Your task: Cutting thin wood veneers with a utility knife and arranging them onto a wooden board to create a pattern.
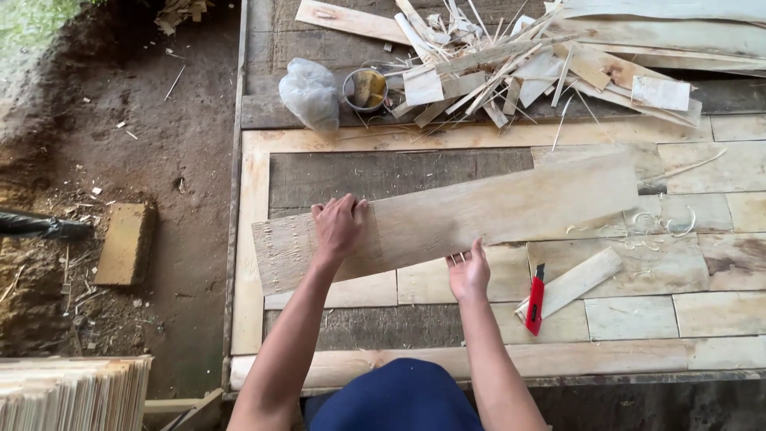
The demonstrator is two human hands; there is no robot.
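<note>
A long thin sheet of pale wood veneer (495, 209) lies slanted across a flat panel made of pale wood pieces (702, 315). My left hand (339, 227) presses flat on top of the sheet near its left end. My right hand (468, 271) grips the sheet's near edge at the middle, fingers tucked under it. A red utility knife (535, 301) lies on the panel just right of my right hand, beside a narrow wood strip (576, 281).
A heap of wood offcuts and slivers (511, 64) lies at the far side, with a small tin (365, 88) and a crumpled plastic bag (310, 92). Bare soil with a wood block (124, 243) is on the left. Stacked veneer sheets (72, 393) sit at bottom left.
</note>
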